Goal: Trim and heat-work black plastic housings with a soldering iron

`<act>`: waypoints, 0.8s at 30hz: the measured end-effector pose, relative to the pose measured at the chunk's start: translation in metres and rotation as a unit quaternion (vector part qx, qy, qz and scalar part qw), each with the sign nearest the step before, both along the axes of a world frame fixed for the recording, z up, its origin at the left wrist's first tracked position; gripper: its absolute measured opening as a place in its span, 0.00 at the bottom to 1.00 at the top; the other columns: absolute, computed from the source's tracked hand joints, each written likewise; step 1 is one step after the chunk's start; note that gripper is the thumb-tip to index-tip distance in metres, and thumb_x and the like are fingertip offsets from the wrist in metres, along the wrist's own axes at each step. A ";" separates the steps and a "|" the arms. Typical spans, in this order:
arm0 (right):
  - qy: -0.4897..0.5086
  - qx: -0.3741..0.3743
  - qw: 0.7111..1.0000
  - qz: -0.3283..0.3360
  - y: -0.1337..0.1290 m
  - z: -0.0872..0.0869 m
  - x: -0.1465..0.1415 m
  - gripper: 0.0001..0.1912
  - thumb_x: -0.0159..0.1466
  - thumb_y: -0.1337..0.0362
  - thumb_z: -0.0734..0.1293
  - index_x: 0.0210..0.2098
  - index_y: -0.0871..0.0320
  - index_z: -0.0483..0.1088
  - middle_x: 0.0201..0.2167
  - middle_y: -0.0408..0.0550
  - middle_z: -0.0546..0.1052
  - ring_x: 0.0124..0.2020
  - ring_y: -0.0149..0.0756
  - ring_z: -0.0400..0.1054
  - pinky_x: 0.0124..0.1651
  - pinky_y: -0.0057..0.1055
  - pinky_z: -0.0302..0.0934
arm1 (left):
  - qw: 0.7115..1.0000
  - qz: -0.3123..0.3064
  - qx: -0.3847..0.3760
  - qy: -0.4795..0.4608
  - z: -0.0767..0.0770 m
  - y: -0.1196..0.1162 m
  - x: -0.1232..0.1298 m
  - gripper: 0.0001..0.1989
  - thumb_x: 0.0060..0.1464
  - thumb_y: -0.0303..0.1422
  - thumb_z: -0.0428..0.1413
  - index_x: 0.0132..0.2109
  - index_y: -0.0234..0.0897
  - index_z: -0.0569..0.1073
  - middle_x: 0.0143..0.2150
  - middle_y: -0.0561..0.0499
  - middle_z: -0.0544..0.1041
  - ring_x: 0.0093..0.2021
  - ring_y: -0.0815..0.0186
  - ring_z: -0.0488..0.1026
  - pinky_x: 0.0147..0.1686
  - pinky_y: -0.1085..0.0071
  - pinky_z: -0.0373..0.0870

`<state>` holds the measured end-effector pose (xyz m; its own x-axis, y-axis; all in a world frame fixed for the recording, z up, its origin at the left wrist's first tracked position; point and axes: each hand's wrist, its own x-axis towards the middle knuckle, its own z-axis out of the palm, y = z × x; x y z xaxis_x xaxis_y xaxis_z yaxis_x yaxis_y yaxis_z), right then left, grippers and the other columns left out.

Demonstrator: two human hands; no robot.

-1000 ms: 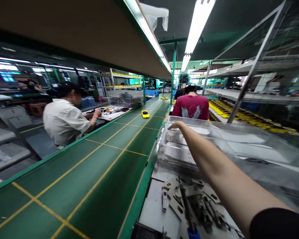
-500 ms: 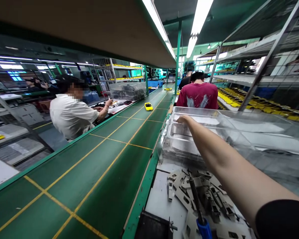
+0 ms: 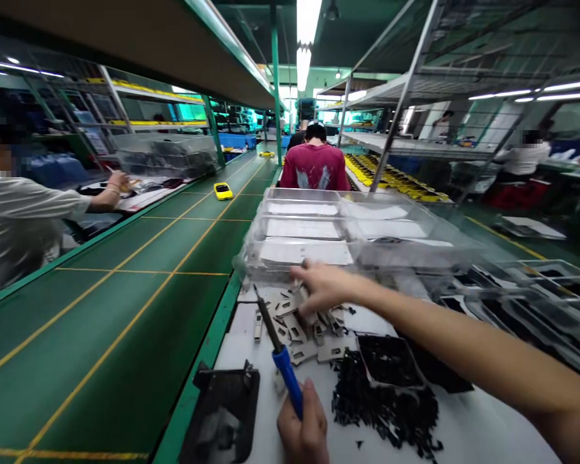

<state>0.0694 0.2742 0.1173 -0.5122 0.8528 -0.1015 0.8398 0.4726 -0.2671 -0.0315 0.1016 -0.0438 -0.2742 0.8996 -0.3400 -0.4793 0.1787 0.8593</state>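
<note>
The left hand point(image 3: 302, 422) is closed around a blue-handled tool point(image 3: 286, 377), whose thin shaft reaches the edge of a pile of grey cut pieces point(image 3: 304, 332). The right hand point(image 3: 323, 288) sits with its fingers just above and touching that pile; whether they grip a piece is hard to tell. The pile lies on the white worktop point(image 3: 239, 345), just before a clear plastic tray point(image 3: 299, 232).

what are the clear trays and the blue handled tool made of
The clear stacked trays look like thin moulded plastic: glossy and see-through, with the white sheets showing through their walls. The tool's blue handle looks like smooth moulded plastic, judging by its even colour and slight sheen. Its thin dark shaft is probably metal, but it's too small to be sure.
</note>
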 end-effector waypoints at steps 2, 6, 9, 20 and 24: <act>-0.004 -0.028 1.000 -0.002 -0.014 -0.032 -0.006 0.35 0.47 0.53 0.77 0.53 0.51 0.69 0.49 0.56 0.70 0.47 0.60 0.67 0.40 0.44 0.68 | 1.000 -0.002 0.026 -0.012 0.007 0.000 -0.002 0.29 0.45 0.52 0.64 0.22 0.40 0.55 0.14 0.65 0.49 0.13 0.78 0.46 0.12 0.79 0.44; 0.043 -0.038 0.998 -0.029 -0.012 -0.040 0.013 0.43 0.52 0.50 0.75 0.64 0.46 0.58 0.62 0.53 0.62 0.57 0.52 0.63 0.49 0.39 0.66 | 0.999 -0.015 0.039 -0.001 0.015 0.002 -0.007 0.27 0.47 0.48 0.64 0.22 0.40 0.55 0.14 0.64 0.51 0.12 0.77 0.49 0.12 0.79 0.47; 0.060 -0.038 0.992 -0.106 -0.009 -0.031 0.058 0.28 0.67 0.50 0.64 0.63 0.49 0.59 0.64 0.51 0.62 0.57 0.40 0.65 0.54 0.33 0.64 | 0.999 -0.010 0.046 0.005 0.017 0.005 -0.006 0.25 0.49 0.47 0.64 0.23 0.40 0.56 0.14 0.65 0.51 0.12 0.77 0.49 0.12 0.80 0.48; -0.059 -0.280 0.924 -0.253 0.007 -0.117 0.103 0.14 0.68 0.59 0.67 0.48 0.63 0.71 0.44 0.50 0.75 0.40 0.36 0.73 0.42 0.37 0.71 | 0.997 -0.031 0.046 0.048 0.012 0.004 -0.003 0.25 0.53 0.45 0.62 0.21 0.40 0.56 0.14 0.63 0.53 0.14 0.77 0.50 0.14 0.78 0.47; -0.058 -0.290 0.916 -0.272 0.014 -0.117 0.095 0.15 0.68 0.60 0.67 0.50 0.63 0.70 0.46 0.52 0.75 0.42 0.38 0.73 0.43 0.38 0.70 | 0.996 -0.031 0.051 0.065 0.008 0.005 -0.004 0.26 0.52 0.46 0.62 0.20 0.40 0.55 0.14 0.62 0.53 0.13 0.76 0.50 0.13 0.77 0.47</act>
